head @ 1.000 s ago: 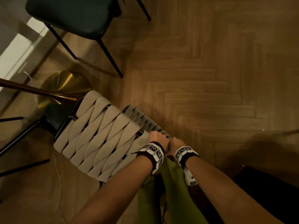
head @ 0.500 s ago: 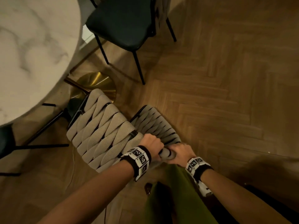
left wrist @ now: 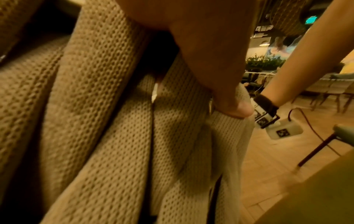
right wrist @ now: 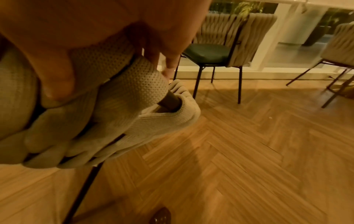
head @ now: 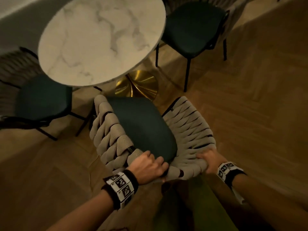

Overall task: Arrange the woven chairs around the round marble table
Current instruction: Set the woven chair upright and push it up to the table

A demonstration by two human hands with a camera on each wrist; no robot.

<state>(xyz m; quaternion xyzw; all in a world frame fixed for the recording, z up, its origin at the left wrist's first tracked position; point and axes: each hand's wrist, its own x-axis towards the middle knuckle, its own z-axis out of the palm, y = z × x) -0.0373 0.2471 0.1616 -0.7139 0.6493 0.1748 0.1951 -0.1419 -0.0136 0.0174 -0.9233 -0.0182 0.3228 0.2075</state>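
Note:
A woven chair point(head: 143, 129) with beige straps and a dark green seat stands just in front of me, its seat facing the round marble table point(head: 100, 39). My left hand point(head: 148, 165) grips the top of its woven backrest point(left wrist: 118, 136) on the left. My right hand point(head: 208, 160) grips the same backrest point(right wrist: 122, 97) on the right. Two more woven chairs sit at the table, one at its left point(head: 40, 100) and one at its right point(head: 193, 30).
The table's brass pedestal base point(head: 138, 85) stands right ahead of the held chair. Herringbone wood floor point(head: 250, 114) spreads to the right. The right wrist view shows another woven chair point(right wrist: 226, 45) by a window and a further chair point(right wrist: 339, 50) at the right edge.
The view has swung up to take in the whole table and both side chairs. The held chair now faces the table squarely, and my hands have spread apart along its backrest.

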